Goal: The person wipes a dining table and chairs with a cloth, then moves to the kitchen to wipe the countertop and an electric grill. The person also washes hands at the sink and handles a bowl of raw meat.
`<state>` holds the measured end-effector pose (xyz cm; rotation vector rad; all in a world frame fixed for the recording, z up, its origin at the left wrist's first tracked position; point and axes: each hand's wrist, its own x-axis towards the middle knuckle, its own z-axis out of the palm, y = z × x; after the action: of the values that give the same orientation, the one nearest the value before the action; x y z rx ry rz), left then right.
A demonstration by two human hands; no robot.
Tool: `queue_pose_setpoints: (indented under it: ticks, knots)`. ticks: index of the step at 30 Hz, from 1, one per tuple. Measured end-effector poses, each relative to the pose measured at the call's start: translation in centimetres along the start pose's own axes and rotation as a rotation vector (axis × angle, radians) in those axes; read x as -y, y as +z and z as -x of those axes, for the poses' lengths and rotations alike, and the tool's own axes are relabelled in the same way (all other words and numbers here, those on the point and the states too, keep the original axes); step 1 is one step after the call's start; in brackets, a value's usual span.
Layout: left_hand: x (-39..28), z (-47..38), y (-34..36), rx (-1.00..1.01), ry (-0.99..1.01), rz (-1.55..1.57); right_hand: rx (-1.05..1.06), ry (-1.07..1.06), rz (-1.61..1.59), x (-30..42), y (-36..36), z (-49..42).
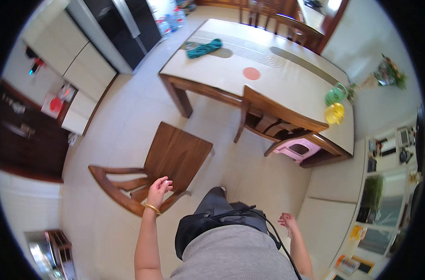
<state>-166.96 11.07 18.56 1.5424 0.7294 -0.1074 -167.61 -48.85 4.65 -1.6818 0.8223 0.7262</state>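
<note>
My left hand point(159, 190), with a gold bangle point(152, 209) on its wrist, hangs over a brown wooden chair point(175, 154) standing out on the floor. Its fingers are loosely bent and nothing shows in them; I cannot tell whether it touches the chair. To the right of my body, my right hand point(288, 222) hangs empty with its fingers apart. Ahead stands a dining table point(212, 75) with a pale patterned top. A crumpled teal cloth point(204, 48) lies on it, and a green watering can point(335, 94) and a yellow pitcher point(334, 113) stand near its right end.
Another wooden chair point(285, 110) is pushed against the table, beside a pink plastic stool point(298, 148). A white cabinet point(333, 213) with shelves runs along the right. Water bottles point(170, 21) stand near a dark refrigerator point(128, 28). A black cable point(277, 234) crosses my waist.
</note>
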Motion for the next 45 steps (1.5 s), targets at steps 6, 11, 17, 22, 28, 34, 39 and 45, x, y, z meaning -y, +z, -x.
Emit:
queue_pose_setpoints:
  ticks: [6, 11, 17, 22, 28, 34, 39, 45]
  knots:
    - [4.8, 8.2, -1.7, -0.139, 0.049, -0.015, 0.094, 0.013, 0.089, -5.9, -0.4, -1.9]
    - [6.1, 13.7, -7.1, -0.149, 0.074, -0.076, 0.048, 0.028, 0.158, -11.0, 0.2, -2.1]
    - [4.6, 15.7, -14.4, -0.353, 0.098, -0.033, 0.15, 0.085, 0.336, -12.4, 6.2, 0.8]
    - [7.5, 12.6, -23.7, -0.413, 0.072, -0.019, 0.149, -0.04, 0.366, -8.3, 16.3, 1.8]
    - [6.9, 4.5, -37.6, -0.306, -0.078, 0.221, 0.267, -0.136, 0.299, -0.3, 34.5, 6.0]
    - [2.6, -5.3, -43.2, -0.108, -0.217, 0.272, 0.527, 0.175, -0.19, 7.4, 47.7, 16.0]
    - [3.7, -11.3, -43.7, 0.129, -0.299, 0.206, 0.553, 0.296, -0.218, 7.5, 48.9, 15.9]
    - [4.7, -13.4, -40.7, 0.13, -0.327, 0.084, 0.611, 0.355, -0.588, 6.0, 50.6, 17.2]
